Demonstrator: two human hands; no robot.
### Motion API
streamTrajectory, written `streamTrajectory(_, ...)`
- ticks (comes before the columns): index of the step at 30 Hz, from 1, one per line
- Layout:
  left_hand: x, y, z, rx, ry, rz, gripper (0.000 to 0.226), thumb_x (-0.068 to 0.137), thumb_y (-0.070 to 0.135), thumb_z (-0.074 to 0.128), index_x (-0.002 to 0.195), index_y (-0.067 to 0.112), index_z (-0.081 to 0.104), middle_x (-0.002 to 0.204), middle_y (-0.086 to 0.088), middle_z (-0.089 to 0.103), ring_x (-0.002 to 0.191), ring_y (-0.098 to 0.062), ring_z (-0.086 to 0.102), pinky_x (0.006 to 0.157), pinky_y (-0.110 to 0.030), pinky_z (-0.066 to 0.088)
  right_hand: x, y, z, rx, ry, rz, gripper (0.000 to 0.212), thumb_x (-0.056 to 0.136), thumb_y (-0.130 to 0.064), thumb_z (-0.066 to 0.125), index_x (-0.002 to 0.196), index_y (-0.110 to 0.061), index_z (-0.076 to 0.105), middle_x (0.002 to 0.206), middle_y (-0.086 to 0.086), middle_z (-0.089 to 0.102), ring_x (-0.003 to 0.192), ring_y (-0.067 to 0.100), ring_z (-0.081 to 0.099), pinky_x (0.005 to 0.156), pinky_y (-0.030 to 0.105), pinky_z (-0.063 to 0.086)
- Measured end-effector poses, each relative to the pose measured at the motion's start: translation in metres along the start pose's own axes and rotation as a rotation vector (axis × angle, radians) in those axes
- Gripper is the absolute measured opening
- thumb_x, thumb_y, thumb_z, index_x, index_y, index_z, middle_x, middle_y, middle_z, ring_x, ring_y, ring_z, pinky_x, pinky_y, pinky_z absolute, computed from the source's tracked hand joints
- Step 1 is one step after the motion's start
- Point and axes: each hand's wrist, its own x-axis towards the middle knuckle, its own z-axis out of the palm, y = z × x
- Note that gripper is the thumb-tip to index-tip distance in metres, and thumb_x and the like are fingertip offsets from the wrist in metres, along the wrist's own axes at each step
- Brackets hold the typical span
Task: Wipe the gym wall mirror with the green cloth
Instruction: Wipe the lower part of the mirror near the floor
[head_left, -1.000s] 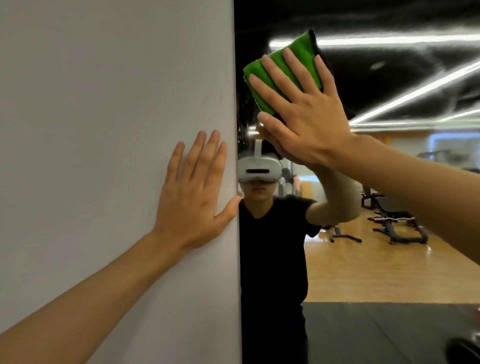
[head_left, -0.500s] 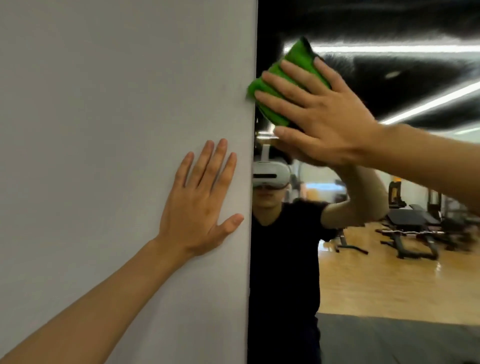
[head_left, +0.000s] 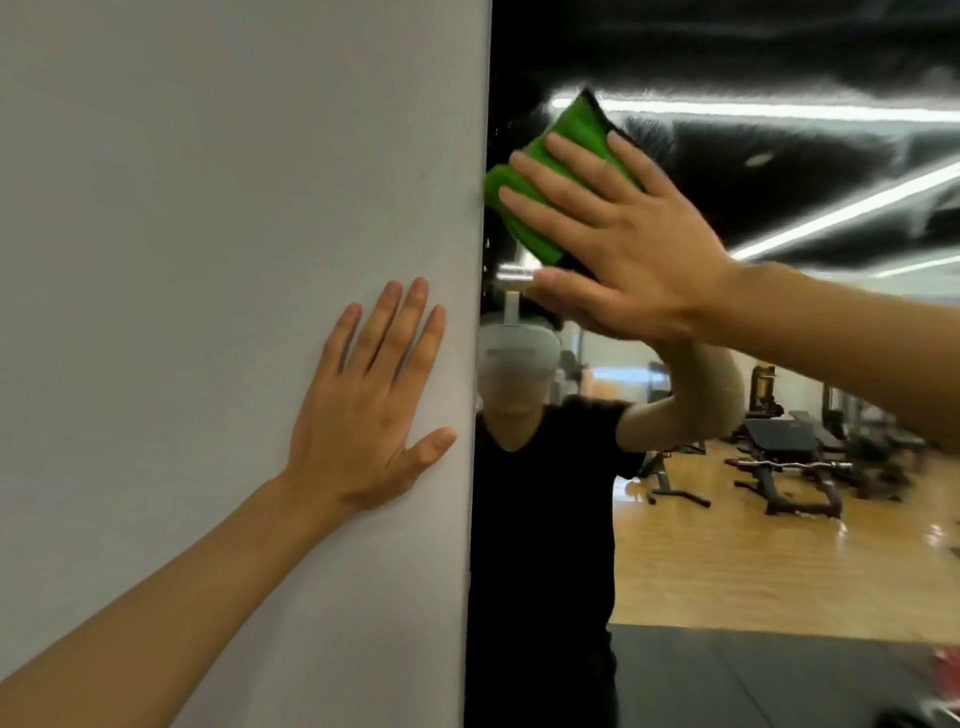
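Pressing the folded green cloth (head_left: 576, 124) flat against the mirror (head_left: 727, 545) near its left edge, under straight, spread fingers (head_left: 582, 161) of the right hand (head_left: 639, 260); bright, plush, dark-trimmed.

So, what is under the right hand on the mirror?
The green cloth, pressed flat on the mirror near its left edge. The palm of the right hand covers the cloth's lower right part, and the glass behind it is hidden.
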Motion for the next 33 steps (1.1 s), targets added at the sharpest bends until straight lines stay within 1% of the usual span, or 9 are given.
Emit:
streamTrajectory(4, 0.001, 0.0, 0.001, 0.0, 0.006, 0.002, 0.1, 0.1, 0.074, 0.0, 0.167, 0.003, 0.021, 0.176, -0.017, 0.01, 0.164, -0.034, 0.009, 0.131, -0.056, 0.011, -0.016, -0.034, 0.011, 0.008, 0.046, 0.181, 0.079, 0.102, -0.07, 0.007, 0.168, -0.028, 0.015, 0.175, 0.001, 0.009, 0.162, 0.028, 0.002, 0.129, 0.055, -0.001)
streamTrajectory(8, 0.0, -0.001, 0.0, 0.004, -0.006, 0.005, 0.1, 0.1, 0.075, 0.0, 0.167, 0.003, 0.02, 0.176, -0.017, 0.009, 0.164, -0.035, 0.01, 0.131, -0.058, 0.012, -0.12, -0.116, 0.035, 0.026, -0.151, -0.332, 0.082, 0.102, -0.073, 0.025, 0.169, -0.027, 0.01, 0.176, 0.0, 0.003, 0.162, 0.026, -0.006, 0.129, 0.054, -0.009)
streamTrajectory(11, -0.001, 0.0, 0.001, -0.005, -0.003, 0.003, 0.1, 0.1, 0.075, 0.0, 0.167, 0.003, 0.02, 0.177, -0.017, 0.008, 0.164, -0.036, 0.01, 0.13, -0.059, 0.012, -0.138, -0.088, 0.035, 0.023, -0.201, -0.564, 0.079, 0.104, -0.071, 0.028, 0.168, -0.028, 0.013, 0.176, -0.001, 0.004, 0.162, 0.023, -0.003, 0.129, 0.051, -0.008)
streamTrajectory(17, 0.001, -0.001, 0.001, 0.007, -0.011, 0.006, 0.099, 0.101, 0.075, 0.003, 0.167, 0.003, 0.02, 0.176, -0.018, 0.009, 0.163, -0.037, 0.01, 0.131, -0.058, 0.01, -0.045, 0.029, -0.002, -0.014, 0.016, 0.167, 0.073, 0.104, -0.069, 0.013, 0.168, -0.033, 0.013, 0.176, 0.001, 0.009, 0.163, 0.026, 0.002, 0.129, 0.054, 0.0)
streamTrajectory(21, -0.001, -0.002, 0.003, 0.02, -0.002, -0.005, 0.098, 0.102, 0.074, 0.005, 0.167, 0.003, 0.021, 0.176, -0.019, 0.011, 0.163, -0.038, 0.011, 0.13, -0.059, 0.012, -0.056, -0.03, 0.014, 0.053, 0.072, 0.413, 0.077, 0.102, -0.071, 0.01, 0.168, -0.031, 0.012, 0.176, 0.001, 0.004, 0.162, 0.027, -0.003, 0.129, 0.059, 0.002)
streamTrajectory(25, 0.0, -0.002, 0.002, 0.034, -0.01, 0.0, 0.098, 0.102, 0.074, 0.005, 0.167, 0.003, 0.019, 0.176, -0.019, 0.01, 0.163, -0.037, 0.009, 0.13, -0.059, 0.011, -0.162, -0.141, 0.042, 0.041, -0.153, -0.184, 0.088, 0.097, -0.079, 0.025, 0.168, -0.028, 0.014, 0.176, 0.001, 0.003, 0.162, 0.028, -0.006, 0.129, 0.056, -0.009)
streamTrajectory(28, -0.003, -0.001, 0.002, 0.018, -0.012, 0.006, 0.098, 0.101, 0.074, 0.007, 0.167, 0.003, 0.018, 0.176, -0.019, 0.009, 0.163, -0.038, 0.009, 0.131, -0.059, 0.01, -0.195, -0.119, 0.046, 0.025, -0.245, -0.66, 0.084, 0.1, -0.076, 0.034, 0.168, -0.029, 0.016, 0.176, -0.001, 0.005, 0.162, 0.023, -0.004, 0.128, 0.051, -0.015)
streamTrajectory(30, -0.004, -0.001, 0.004, 0.02, 0.006, 0.003, 0.097, 0.101, 0.073, 0.009, 0.167, 0.003, 0.019, 0.176, -0.019, 0.009, 0.163, -0.039, 0.01, 0.131, -0.059, 0.01, -0.165, -0.068, 0.039, 0.029, -0.207, -0.569, 0.079, 0.102, -0.071, 0.033, 0.168, -0.03, 0.017, 0.176, 0.0, 0.008, 0.162, 0.024, 0.0, 0.129, 0.051, -0.011)
streamTrajectory(33, 0.0, -0.002, 0.005, 0.022, 0.021, 0.005, 0.097, 0.102, 0.073, 0.008, 0.167, 0.003, 0.018, 0.176, -0.018, 0.008, 0.163, -0.039, 0.01, 0.131, -0.059, 0.009, -0.091, 0.02, 0.012, -0.02, -0.005, -0.052, 0.074, 0.104, -0.068, 0.024, 0.167, -0.03, 0.02, 0.175, 0.003, 0.013, 0.162, 0.028, 0.006, 0.13, 0.055, 0.001)
